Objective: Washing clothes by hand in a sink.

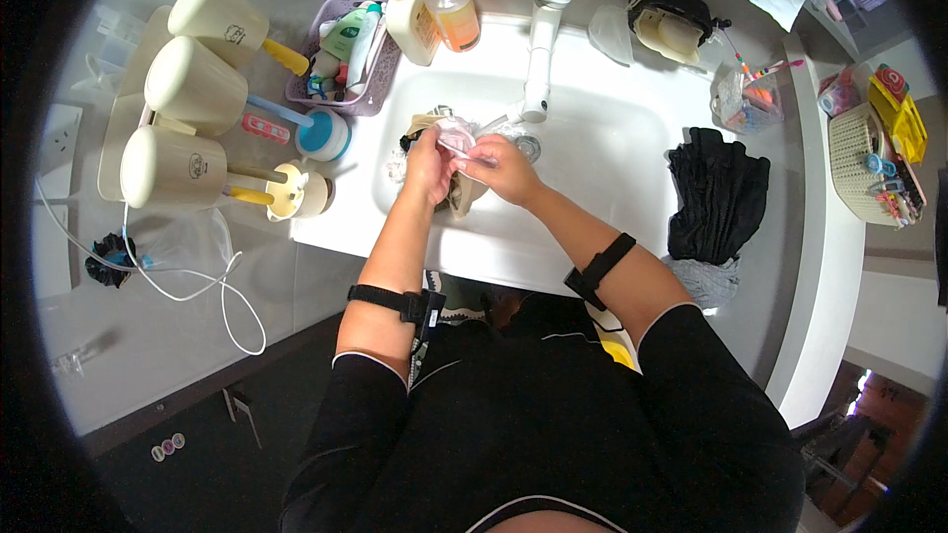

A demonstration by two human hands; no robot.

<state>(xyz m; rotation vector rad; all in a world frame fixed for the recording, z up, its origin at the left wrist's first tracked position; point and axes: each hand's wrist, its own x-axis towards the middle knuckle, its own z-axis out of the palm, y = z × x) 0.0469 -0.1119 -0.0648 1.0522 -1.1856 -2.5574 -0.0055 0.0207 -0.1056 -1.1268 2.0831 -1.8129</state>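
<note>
Over the left part of the white sink (617,153), my left hand (432,166) and my right hand (506,173) both grip a pale pink cloth (457,134). The fingers of each are closed on its folds. Under and beside my hands lies a pile of beige and dark cloth (420,125), partly hidden by them. A white faucet (538,59) stands at the back of the basin, its spout just beyond my right hand. Close to that hand is the round metal drain (529,148).
Pump bottles (410,20) and a lilac basket (370,99) of toiletries stand at the back left. Cream cups (178,168) hang on the left wall. Black folded cloth (716,192) lies on the right rim, near a clear toothbrush holder (746,104). A white cable (232,286) dangles at left.
</note>
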